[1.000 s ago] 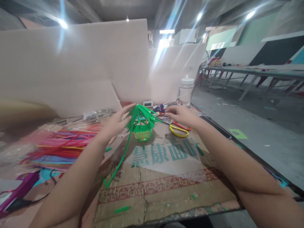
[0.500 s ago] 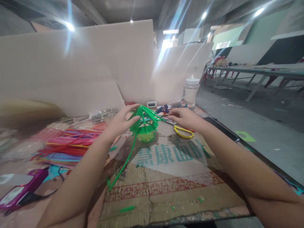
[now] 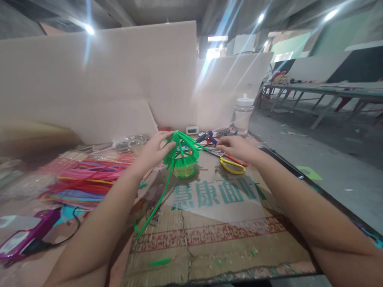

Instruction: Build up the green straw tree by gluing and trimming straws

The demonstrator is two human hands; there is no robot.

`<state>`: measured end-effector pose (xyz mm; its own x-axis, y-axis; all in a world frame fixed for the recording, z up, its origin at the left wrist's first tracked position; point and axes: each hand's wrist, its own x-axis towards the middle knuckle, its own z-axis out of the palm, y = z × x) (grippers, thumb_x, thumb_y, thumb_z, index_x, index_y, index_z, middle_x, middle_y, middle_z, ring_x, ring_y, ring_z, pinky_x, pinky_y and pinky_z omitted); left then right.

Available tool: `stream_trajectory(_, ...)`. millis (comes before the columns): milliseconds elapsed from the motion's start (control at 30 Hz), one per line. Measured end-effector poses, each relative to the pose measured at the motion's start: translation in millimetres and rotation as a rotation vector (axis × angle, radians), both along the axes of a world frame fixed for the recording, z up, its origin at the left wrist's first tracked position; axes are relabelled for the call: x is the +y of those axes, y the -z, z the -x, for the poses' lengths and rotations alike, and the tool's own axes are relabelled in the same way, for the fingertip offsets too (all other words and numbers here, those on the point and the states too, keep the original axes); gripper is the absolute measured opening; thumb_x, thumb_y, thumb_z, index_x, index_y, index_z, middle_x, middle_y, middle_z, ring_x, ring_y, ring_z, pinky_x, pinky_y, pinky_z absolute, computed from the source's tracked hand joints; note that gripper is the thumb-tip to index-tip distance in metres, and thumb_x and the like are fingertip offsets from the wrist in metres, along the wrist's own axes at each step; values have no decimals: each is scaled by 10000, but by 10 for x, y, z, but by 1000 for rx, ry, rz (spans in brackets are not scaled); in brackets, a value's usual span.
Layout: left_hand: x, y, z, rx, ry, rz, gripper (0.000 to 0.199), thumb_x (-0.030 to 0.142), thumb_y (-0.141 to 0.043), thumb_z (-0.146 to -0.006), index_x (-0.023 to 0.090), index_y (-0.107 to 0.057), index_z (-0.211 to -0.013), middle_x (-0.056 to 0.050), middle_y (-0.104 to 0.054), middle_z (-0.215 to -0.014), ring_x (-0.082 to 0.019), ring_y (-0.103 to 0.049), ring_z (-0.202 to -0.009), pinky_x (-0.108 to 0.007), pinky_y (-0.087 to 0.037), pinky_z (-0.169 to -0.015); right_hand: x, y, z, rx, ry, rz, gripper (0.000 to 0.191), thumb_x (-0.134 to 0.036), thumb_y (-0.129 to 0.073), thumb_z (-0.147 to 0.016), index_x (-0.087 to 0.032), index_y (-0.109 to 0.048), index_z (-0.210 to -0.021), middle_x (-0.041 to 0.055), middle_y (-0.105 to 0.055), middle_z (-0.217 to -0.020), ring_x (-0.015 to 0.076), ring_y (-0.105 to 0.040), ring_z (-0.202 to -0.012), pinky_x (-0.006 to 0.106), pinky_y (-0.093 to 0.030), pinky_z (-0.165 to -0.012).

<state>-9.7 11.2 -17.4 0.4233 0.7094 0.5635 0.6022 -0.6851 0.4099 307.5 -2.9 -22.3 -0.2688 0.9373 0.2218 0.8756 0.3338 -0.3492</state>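
On the far left lies a purple device point(image 3: 49, 219), and next to it a bundle of coloured chenille stems point(image 3: 89, 179); I see no change in these.

The left hand point(image 3: 153, 150) is at the left side of a green chenille-stem model point(image 3: 181, 161), which has a pointed roof and stands on the cardboard sheet point(image 3: 224, 255), in the middle of the work place. One second ago the thumb was more at the edge of the roof; now it lies over it, and the fingers are near its peak. This hand seems to grip the roof lightly, so I judge that the model is now better steadied. A long green stem point(image 3: 156, 208) hangs from the model down to the cardboard.

To the right are the scissors point(image 3: 239, 173), with one yellow and one red handle, and behind them a glue gun point(image 3: 209, 136). The right hand point(image 3: 233, 146) is bent just above the scissors. Half a second ago the red handle was mostly covered; now it shows again. Whether these fingers pinch something, I cannot tell. The roof work is, in my judgement, still unfinished, because stems stick out loosely.
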Motion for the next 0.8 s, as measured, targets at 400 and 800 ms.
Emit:
stream_trajectory(400, 64, 47, 20, -60, 47, 10, 491, 445, -495, -963, 135, -607, -1327, -120, -631, -1268, -247, -577, -1210, -378, -419, -1087, 284, 448, -451, -263, -58, 267, 850, -133, -734, -586, -224, -552, -1410, 152, -688, -1204, 284, -680, -898, 309, -496, -681)
stream_trajectory(800, 44, 19, 54, -77, 63, 35, 427, 382, -528, -959, 172, -601, -1324, -96, -621, -1266, -223, -576, -1214, -348, -433, -1062, 406, 626, -656, -100, 158, 42, 444, -413, -536, -853, -158, -620, -1206, 184, -735, -1049, 346, -682, -915, 430, -512, -799)
